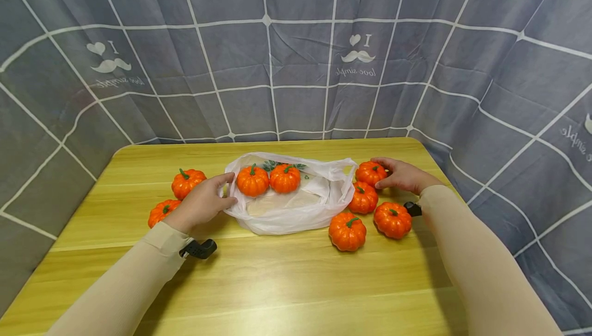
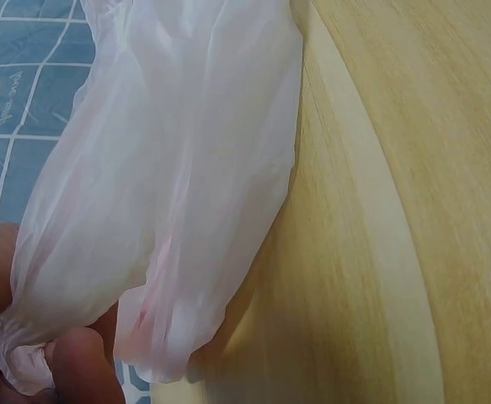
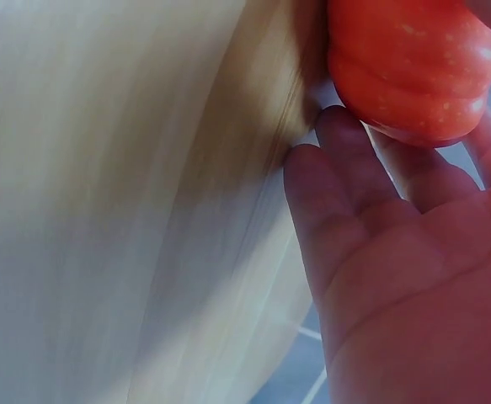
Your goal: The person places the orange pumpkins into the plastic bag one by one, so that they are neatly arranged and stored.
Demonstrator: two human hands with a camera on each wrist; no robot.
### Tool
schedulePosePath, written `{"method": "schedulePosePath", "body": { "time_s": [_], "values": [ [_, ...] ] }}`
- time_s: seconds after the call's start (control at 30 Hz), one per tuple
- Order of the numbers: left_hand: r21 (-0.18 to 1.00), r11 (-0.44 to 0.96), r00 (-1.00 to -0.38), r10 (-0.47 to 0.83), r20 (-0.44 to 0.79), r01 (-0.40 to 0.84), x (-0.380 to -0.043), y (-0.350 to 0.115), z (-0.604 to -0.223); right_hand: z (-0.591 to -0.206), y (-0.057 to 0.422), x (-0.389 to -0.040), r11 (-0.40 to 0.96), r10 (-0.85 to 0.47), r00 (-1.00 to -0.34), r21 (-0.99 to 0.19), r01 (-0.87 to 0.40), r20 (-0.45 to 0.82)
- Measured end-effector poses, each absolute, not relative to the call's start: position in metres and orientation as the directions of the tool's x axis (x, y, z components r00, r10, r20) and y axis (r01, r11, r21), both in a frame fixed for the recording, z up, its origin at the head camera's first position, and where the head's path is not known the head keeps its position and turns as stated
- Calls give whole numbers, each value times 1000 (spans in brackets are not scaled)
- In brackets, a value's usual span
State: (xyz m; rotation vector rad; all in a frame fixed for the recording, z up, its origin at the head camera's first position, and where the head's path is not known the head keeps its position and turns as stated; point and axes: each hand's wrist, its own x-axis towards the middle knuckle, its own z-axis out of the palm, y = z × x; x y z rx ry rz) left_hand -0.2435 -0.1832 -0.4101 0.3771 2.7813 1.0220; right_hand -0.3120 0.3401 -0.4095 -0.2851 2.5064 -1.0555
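Note:
A white plastic bag (image 1: pixel 277 225) lies on the table with its mouth spread, two small orange pumpkins in it: one pumpkin (image 1: pixel 252 180) at the left, another pumpkin (image 1: pixel 284 178) beside it. My left hand (image 1: pixel 203 205) pinches the bag's left edge; in the left wrist view a gathered fold of the bag (image 2: pixel 169 151) runs between thumb and fingers. At the bag's right, my right hand (image 1: pixel 403 175) holds the rearmost pumpkin (image 1: pixel 370 173), thumb on the near side and fingers reaching behind. Up close, the fingers (image 3: pixel 359 160) lie along this pumpkin (image 3: pixel 413 67).
Near the right hand sit more pumpkins: one (image 1: pixel 363 198) against the bag, one (image 1: pixel 348 231) in front and one (image 1: pixel 392 220) by the wrist. Left of the left hand are a pumpkin (image 1: pixel 187 183) and a partly hidden pumpkin (image 1: pixel 163 212). A grey curtain (image 1: pixel 300 110) hangs behind the wooden table (image 1: pixel 277 284).

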Motion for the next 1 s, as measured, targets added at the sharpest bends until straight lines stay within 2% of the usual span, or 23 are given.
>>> {"method": "schedulePosePath", "body": {
  "time_s": [0.47, 0.63, 0.8, 1.0],
  "values": [
    [655, 733, -954, 293, -58, 185, -244, -185, -410, -402, 347, -313, 754, -263, -939, -655, -57, -221],
    [654, 735, -956, 288, -63, 178, -244, -185, -410, -378, 349, -311, 715, -224, -958, -698, -36, -181],
    [659, 733, -956, 284, -72, 168, -244, -185, -409, -346, 333, -305, 664, -227, -967, -745, -67, -115],
    [666, 727, -956, 284, -71, 167, -245, -183, -408, -315, 286, -289, 568, -318, -948, -805, -170, -25]
  ]
}}
